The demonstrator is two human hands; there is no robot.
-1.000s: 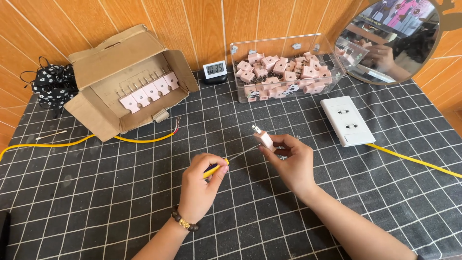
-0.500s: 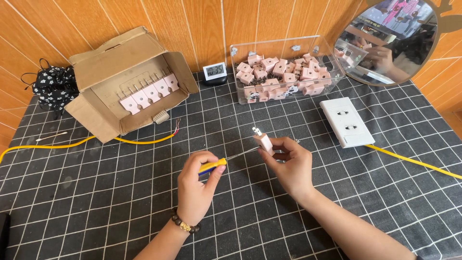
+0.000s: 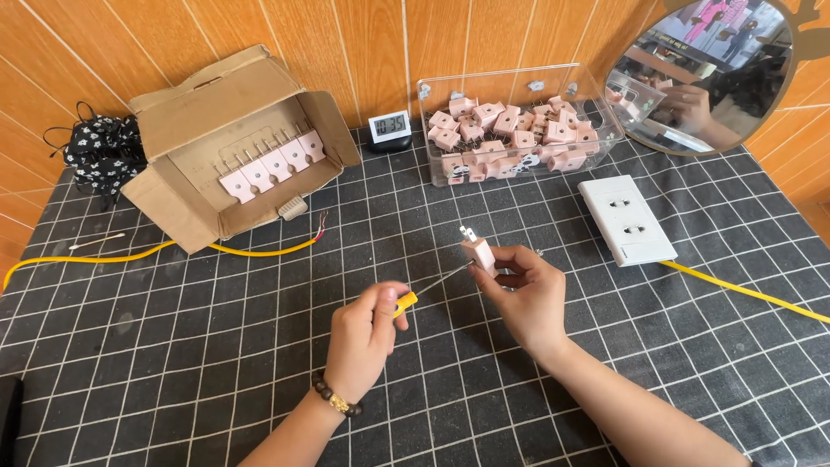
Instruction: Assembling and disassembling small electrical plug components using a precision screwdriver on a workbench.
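Note:
My right hand [image 3: 526,294] holds a small pink plug [image 3: 481,252] with its two metal prongs pointing up and away. My left hand [image 3: 365,333] grips a screwdriver [image 3: 430,286] by its yellow handle. The thin metal shaft runs up to the right, and its tip meets the side of the plug. Both hands hover above the black grid-patterned cloth [image 3: 216,346] near the middle of the table.
An open cardboard box [image 3: 229,143] holding a row of pink plugs lies at the back left. A clear bin [image 3: 519,130] of several pink plugs stands at the back. A white socket plate [image 3: 626,219] with a yellow cable [image 3: 743,291] lies right. A small digital clock [image 3: 389,130], round mirror [image 3: 718,69], black scrunchie [image 3: 99,151].
My left hand has shifted slightly with the screwdriver, keeping the tip against the plug. My right hand and the plug stay in nearly the same spot.

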